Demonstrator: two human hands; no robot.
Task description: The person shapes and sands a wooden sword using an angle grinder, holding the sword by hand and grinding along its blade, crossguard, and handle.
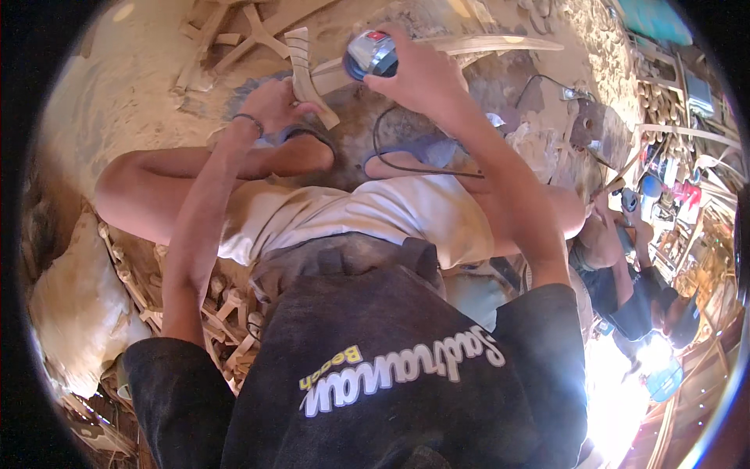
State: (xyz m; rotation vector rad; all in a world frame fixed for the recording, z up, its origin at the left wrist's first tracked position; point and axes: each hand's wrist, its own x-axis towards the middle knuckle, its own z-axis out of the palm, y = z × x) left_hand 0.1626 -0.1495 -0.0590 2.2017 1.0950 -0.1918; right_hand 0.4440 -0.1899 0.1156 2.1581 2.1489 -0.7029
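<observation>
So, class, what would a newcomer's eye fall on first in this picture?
Probably the silver power tool in the right hand, at top centre, beside the curved wooden piece in the left hand. Next might come the white glare at lower right, and the black T-shirt filling the lower middle.

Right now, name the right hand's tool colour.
The tool is mostly silver with a red patch, best in head view.
</observation>
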